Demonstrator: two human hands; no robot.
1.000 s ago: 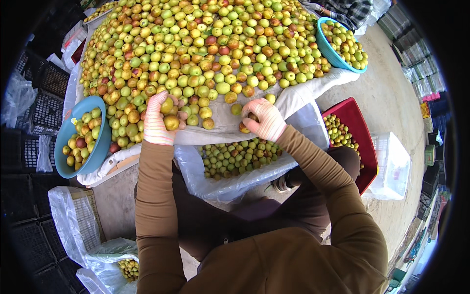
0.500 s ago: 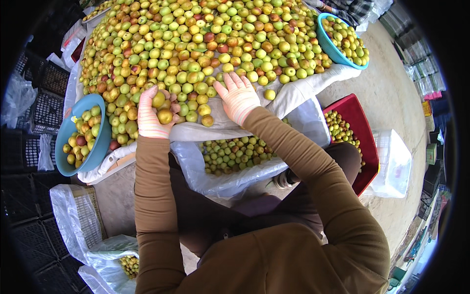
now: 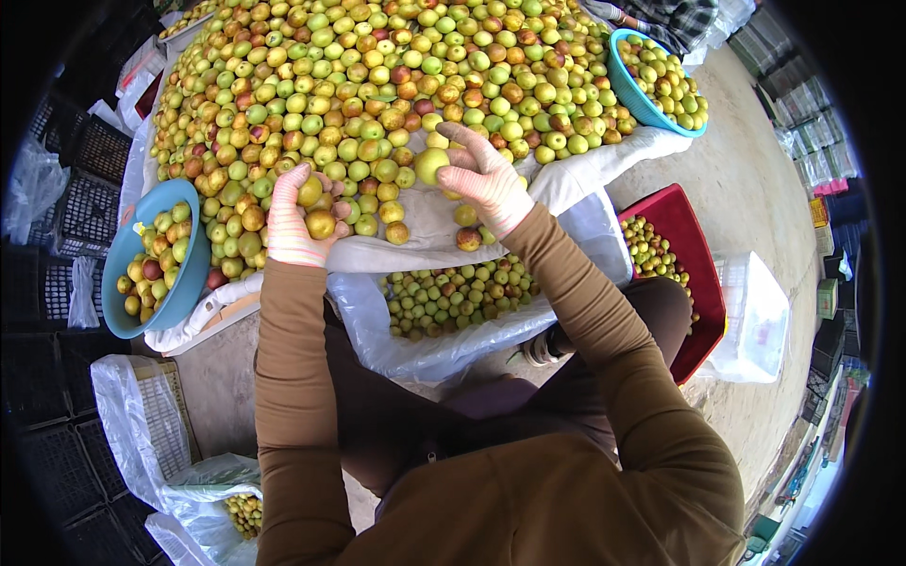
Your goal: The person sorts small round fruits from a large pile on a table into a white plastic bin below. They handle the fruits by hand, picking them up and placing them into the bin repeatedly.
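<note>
A broad heap of green, yellow and reddish-brown jujubes (image 3: pixel 330 94) lies on a pale cloth (image 3: pixel 425 219) in front of me. My left hand (image 3: pixel 291 224), in a thin striped glove, is curled around a few jujubes (image 3: pixel 320 224) at the heap's near edge. Between the thumb and fingers of my right hand (image 3: pixel 491 186), gloved alike, is one yellow-green jujube (image 3: pixel 431 166). Some loose jujubes (image 3: pixel 468 239) rest on the cloth just under that hand.
Blue basins of jujubes stand at the left (image 3: pixel 193 274) and far right (image 3: pixel 618 71). Below the cloth's edge is a plastic-lined crate (image 3: pixel 425 358) holding more. A red bin (image 3: pixel 703 283) sits to the right, near a clear container (image 3: pixel 755 321). Black crates (image 3: pixel 90 212) line the left.
My right hand, earlier spread over the heap, has turned and moved slightly right, now pinching a jujube. Loose jujubes now lie on the cloth beneath it. The left hand keeps its hold.
</note>
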